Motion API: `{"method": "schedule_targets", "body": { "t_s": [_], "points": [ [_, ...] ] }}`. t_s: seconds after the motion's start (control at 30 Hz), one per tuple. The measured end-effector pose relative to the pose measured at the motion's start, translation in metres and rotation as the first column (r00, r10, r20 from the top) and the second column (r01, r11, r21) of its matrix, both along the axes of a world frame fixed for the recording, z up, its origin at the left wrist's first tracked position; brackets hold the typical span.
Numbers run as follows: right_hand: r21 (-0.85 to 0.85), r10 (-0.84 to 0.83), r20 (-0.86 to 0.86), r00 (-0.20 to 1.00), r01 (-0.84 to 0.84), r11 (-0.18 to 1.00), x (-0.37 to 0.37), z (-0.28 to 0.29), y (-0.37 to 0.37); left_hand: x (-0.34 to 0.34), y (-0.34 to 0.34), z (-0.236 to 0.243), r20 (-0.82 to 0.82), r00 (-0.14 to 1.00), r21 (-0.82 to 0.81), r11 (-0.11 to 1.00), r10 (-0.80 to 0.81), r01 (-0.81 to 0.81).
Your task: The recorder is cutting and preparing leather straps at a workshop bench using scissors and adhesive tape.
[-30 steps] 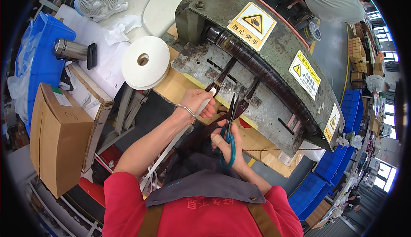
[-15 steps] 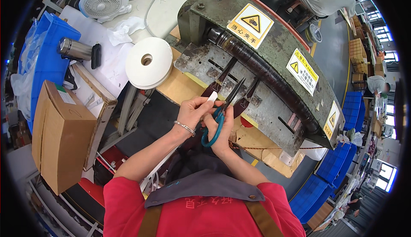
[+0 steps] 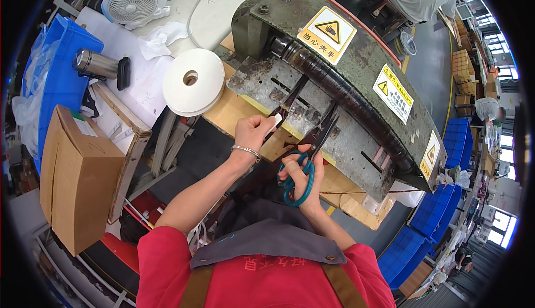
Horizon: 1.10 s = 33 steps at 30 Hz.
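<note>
White tape (image 3: 277,119) is pinched in the left grip (image 3: 251,132) at a dark strap (image 3: 290,97), while the scissors (image 3: 316,147) held in the right grip (image 3: 304,179) are now drawn away, suggesting a finished cut.

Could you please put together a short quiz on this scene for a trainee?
1. Which hand holds the scissors?
2. Fill in the blank, as the wearer sees it: the white roll is to the ____ of the machine.
3. What does the left hand pinch?
A) a metal flask
B) a white strip
C) a grey cable

Key:
1. The right hand.
2. left
3. B
</note>
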State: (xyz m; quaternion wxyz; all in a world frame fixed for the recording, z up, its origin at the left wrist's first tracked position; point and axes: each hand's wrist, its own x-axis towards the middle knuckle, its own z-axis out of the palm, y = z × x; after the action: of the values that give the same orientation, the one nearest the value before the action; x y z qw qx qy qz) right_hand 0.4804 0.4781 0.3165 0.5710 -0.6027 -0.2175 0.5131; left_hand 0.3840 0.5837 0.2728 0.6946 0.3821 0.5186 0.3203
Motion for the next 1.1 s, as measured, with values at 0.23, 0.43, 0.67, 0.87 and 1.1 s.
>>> {"method": "schedule_targets", "body": {
  "t_s": [0.23, 0.43, 0.67, 0.87, 1.1],
  "points": [
    [-0.051, 0.027, -0.006, 1.000, -0.027, 0.998, 0.006, 0.007, -0.010, 0.010, -0.002, -0.008, -0.057, 0.994, 0.051, 0.995, 0.093, -0.090],
    [-0.073, 0.048, 0.001, 0.999, -0.048, 0.996, 0.000, 0.005, -0.012, 0.010, -0.002, -0.008, -0.023, 0.994, 0.030, 0.994, 0.105, -0.105],
    [-0.139, 0.142, 0.070, 0.987, -0.132, 0.982, 0.003, 0.005, -0.010, 0.015, 0.003, -0.003, -0.092, 0.995, 0.030, 0.999, 0.026, -0.023],
    [-0.172, 0.251, 0.120, 0.961, -0.229, 0.958, 0.004, 0.004, -0.004, 0.012, 0.012, 0.001, -0.089, 0.991, -0.050, 0.994, -0.098, 0.094],
    [-0.231, 0.305, 0.088, 0.948, -0.278, 0.932, 0.004, 0.002, -0.005, 0.013, 0.006, 0.003, 0.107, 0.994, -0.064, 0.998, 0.005, 0.002]
  ]
}}
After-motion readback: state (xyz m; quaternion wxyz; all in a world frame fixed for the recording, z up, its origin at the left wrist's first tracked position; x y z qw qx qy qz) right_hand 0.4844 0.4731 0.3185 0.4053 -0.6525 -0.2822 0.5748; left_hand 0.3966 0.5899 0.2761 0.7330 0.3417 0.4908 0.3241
